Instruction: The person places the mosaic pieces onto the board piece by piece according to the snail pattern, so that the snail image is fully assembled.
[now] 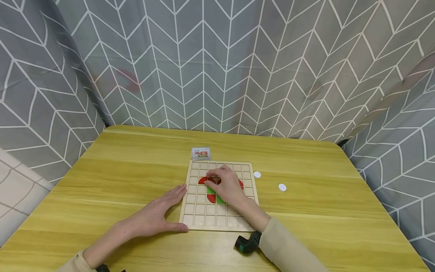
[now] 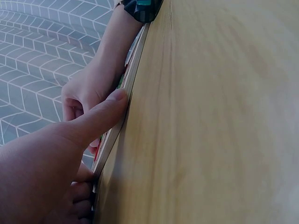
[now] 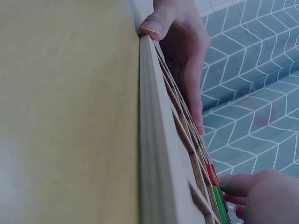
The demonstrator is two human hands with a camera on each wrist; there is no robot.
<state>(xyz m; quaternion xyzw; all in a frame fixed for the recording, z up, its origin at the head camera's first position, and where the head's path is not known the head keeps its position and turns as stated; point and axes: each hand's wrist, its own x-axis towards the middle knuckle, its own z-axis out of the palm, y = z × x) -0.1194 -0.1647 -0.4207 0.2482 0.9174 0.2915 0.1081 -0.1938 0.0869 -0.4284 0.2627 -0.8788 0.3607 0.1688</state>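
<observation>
A pale wooden grid board lies on the table, holding red and green pieces near its middle. My right hand reaches over it, thumb and forefinger bent around the edge of a red quarter-circle piece at the upper left. Below those fingers sit a green piece, another red quarter-circle piece and a second green piece; the palm hides part of the pattern. Against the board's left side rests my left hand, fingers extended along the edge, thumb at the near corner.
A small picture card with a coloured pattern on a grid lies just behind the board. Two white discs are on the table to the right. A patterned grey curtain hangs beyond the table's far edge.
</observation>
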